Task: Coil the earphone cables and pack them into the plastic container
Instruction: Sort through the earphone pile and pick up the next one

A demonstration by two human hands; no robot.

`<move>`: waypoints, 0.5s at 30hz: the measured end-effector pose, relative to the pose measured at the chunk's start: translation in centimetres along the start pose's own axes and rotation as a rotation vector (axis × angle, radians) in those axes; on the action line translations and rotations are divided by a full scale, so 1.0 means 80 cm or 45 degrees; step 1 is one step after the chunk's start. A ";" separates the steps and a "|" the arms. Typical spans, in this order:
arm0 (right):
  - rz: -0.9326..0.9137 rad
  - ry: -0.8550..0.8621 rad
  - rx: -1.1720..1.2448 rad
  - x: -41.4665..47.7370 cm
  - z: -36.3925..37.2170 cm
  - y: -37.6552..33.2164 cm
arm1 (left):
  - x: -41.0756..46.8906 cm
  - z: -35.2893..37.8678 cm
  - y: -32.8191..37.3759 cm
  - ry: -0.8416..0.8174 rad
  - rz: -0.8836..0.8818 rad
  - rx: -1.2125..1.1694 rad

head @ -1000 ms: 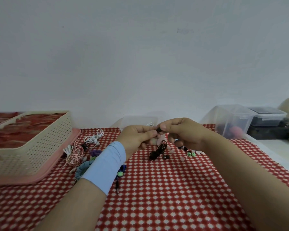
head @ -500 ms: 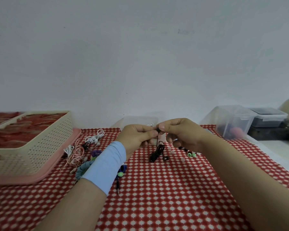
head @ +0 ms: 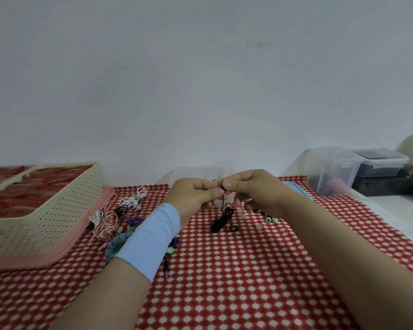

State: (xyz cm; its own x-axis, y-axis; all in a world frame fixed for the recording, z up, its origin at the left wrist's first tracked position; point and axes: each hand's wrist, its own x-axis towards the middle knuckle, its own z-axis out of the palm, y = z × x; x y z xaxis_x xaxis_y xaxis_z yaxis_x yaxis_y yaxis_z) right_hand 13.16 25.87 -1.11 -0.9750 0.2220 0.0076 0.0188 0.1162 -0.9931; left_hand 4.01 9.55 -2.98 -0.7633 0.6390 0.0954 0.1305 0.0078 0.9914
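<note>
Red-and-white patterned cloth covers the table [head: 224,282], set against a bare pale wall. The thin black earphone cable [head: 222,219] hangs as a loose bundle just below the fingers [head: 216,192], and its lower end and one earbud reach the cloth. The left hand [head: 193,196] and right hand [head: 255,189] both pinch its top end, thumbs nearly touching. Over the last second the pinch has held and the bundle has only swung slightly, so I judge the coil is being secured, not yet packed. Just beyond the fingers stands the clear plastic container [head: 196,172], with a white cable showing inside. Left of the fingers lie loose white and pink earphones [head: 107,222]. No brand, label or writing is legible.
</note>
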 end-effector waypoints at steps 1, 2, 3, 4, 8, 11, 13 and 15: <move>0.013 -0.014 0.022 0.000 -0.002 0.000 | 0.000 0.001 0.001 -0.007 -0.002 -0.026; 0.022 -0.018 0.024 0.001 -0.003 0.000 | 0.000 0.002 0.001 -0.015 -0.005 -0.039; 0.026 -0.017 0.019 0.001 -0.005 0.000 | 0.000 0.003 0.001 -0.026 -0.013 -0.052; 0.025 -0.017 0.016 0.001 -0.006 0.000 | 0.000 0.003 0.001 -0.042 -0.025 -0.073; -0.023 -0.018 0.057 0.000 -0.004 -0.001 | 0.000 -0.001 0.003 -0.063 -0.053 -0.171; -0.104 0.028 -0.069 -0.001 -0.003 -0.005 | 0.001 -0.002 0.002 -0.026 -0.064 -0.160; -0.148 0.049 -0.167 -0.003 -0.003 -0.009 | 0.001 -0.004 0.002 -0.008 -0.070 -0.155; -0.173 0.051 -0.240 -0.004 -0.003 -0.012 | 0.001 -0.005 0.002 0.003 -0.074 -0.141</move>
State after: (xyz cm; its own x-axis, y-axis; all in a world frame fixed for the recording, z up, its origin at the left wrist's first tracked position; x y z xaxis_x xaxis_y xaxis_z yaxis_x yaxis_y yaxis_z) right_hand 13.53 25.89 -0.17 -0.9619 0.2301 0.1478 -0.0670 0.3256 -0.9431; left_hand 3.72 9.28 -2.78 -0.7691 0.6380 0.0376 0.0156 -0.0401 0.9991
